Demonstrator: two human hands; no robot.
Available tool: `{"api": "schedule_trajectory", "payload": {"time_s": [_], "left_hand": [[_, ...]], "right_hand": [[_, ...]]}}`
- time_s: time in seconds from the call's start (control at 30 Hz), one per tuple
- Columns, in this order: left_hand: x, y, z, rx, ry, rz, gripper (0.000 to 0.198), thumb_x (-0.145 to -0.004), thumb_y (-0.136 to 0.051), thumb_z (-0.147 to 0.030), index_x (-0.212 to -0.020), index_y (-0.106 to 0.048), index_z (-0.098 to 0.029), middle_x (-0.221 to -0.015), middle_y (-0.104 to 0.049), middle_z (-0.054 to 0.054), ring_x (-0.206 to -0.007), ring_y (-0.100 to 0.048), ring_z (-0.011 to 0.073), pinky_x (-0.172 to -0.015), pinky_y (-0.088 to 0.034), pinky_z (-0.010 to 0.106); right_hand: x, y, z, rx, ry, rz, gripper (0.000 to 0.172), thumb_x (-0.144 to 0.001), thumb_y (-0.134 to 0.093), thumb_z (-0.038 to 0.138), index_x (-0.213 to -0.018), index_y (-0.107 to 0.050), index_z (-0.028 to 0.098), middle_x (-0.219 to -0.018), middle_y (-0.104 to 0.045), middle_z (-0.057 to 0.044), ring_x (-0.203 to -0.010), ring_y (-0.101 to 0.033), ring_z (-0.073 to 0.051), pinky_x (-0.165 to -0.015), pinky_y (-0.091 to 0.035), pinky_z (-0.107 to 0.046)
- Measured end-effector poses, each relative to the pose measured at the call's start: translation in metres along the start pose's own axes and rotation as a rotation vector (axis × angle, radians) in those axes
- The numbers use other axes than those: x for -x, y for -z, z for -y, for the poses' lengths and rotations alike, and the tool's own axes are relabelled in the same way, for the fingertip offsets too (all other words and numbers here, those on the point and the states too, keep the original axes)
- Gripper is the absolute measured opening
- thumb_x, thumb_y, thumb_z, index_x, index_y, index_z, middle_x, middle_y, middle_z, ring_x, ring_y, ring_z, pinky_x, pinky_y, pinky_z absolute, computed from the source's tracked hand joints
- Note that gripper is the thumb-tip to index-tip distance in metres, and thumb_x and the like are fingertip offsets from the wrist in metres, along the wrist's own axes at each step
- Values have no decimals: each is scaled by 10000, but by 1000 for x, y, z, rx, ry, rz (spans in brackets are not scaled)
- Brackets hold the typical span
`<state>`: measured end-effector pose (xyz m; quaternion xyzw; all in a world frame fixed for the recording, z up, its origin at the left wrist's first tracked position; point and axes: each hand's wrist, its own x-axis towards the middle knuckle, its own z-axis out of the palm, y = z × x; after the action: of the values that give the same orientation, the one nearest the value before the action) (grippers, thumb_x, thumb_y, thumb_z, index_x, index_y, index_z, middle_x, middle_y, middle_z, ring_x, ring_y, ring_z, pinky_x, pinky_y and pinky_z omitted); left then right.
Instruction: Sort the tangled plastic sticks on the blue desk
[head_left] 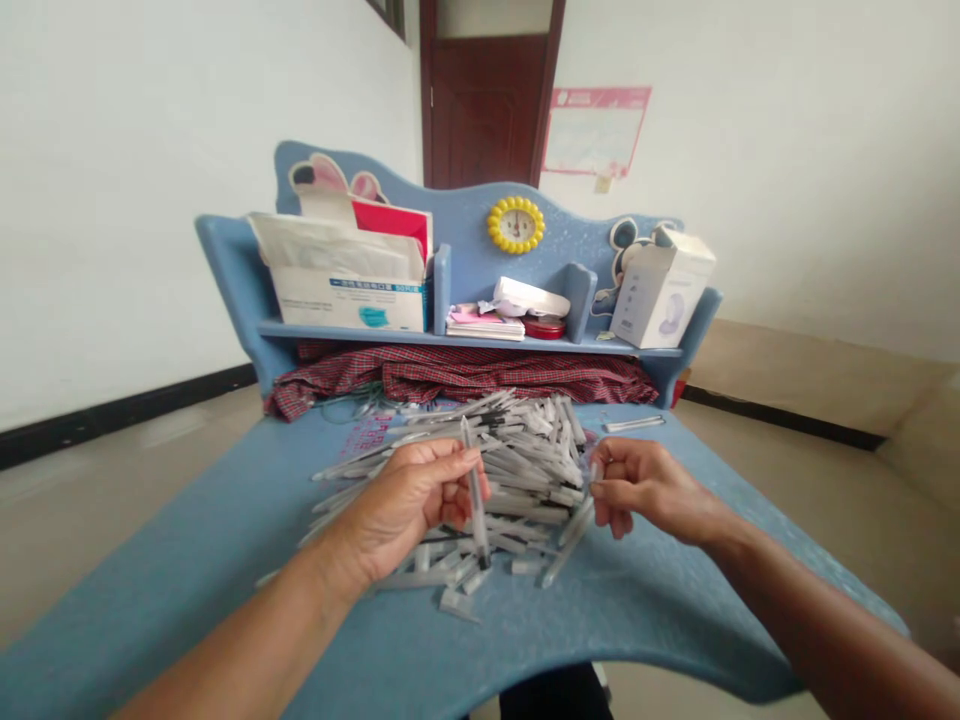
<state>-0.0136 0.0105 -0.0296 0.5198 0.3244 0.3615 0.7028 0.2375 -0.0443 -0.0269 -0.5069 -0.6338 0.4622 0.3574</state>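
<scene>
In my left hand (412, 490) a clear pen (477, 508) is pinched between thumb and fingers. It stands nearly upright, with its dark end down and its pointed end up. My right hand (645, 485) is closed at the right side of the pile, its thumb and forefinger pinching a small clear plastic piece (595, 470), perhaps a pen cap; the fingers hide most of it. Under and between both hands spreads a heap of clear pens (525, 465), some with black ends. Loose clear caps (459, 604) lie at the heap's near edge.
The blue desk (247, 560) has a curved front edge. Behind the heap lies a red checked cloth (480, 372) under a shelf (465, 340). On that shelf stand a mask box (345, 295), a white box (660, 290) and papers (484, 325). Clear pens (634, 424) lie at the back right.
</scene>
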Motion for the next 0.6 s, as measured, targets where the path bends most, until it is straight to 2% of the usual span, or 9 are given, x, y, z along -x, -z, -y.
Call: {"api": "schedule_trajectory", "payload": {"time_s": [0.13,0.27,0.33,0.47,0.6], "left_hand": [[1,-2,-1,126,-17,-46,108,-776,-582,-181,-702,-599,-103,-679,-664,62,-500,-599,102,-450,-485,178],[1,-1,-3,210,-39,-92,106,-801,-542,-140,-724,-599,-93,-685,-672,65,-517,-621,110,-473,-509,190],[1,-1,-3,242,-46,-121,98,-805,-535,-132,-740,-597,-94,-695,-677,67,-535,-634,119,-484,-519,199],[1,0,-2,278,-41,-125,87,-805,-536,-125,-751,-595,-89,-713,-684,78,-555,-646,129,-488,-527,207],[1,0,-2,282,-46,-122,85,-807,-530,-125,-757,-589,-90,-727,-686,80,-571,-651,133,-493,-529,207]], "right_hand": [[-3,-34,11,-271,145,48,194,-742,-607,256,-796,-440,173,-609,-674,-35,-445,-598,-138,-443,-465,-248],[3,-63,14,-307,255,-65,178,-747,-627,280,-785,-487,176,-620,-677,-31,-462,-614,-149,-448,-483,-254],[7,-73,14,-166,353,-190,137,-744,-637,275,-781,-547,178,-606,-663,-14,-483,-612,-139,-474,-492,-251],[12,-82,14,285,672,-475,59,-732,-643,181,-787,-627,191,-647,-650,10,-551,-595,-107,-530,-480,-216],[11,-85,14,469,792,-557,106,-737,-621,114,-817,-618,185,-698,-662,14,-570,-601,-86,-542,-473,-183]]}}
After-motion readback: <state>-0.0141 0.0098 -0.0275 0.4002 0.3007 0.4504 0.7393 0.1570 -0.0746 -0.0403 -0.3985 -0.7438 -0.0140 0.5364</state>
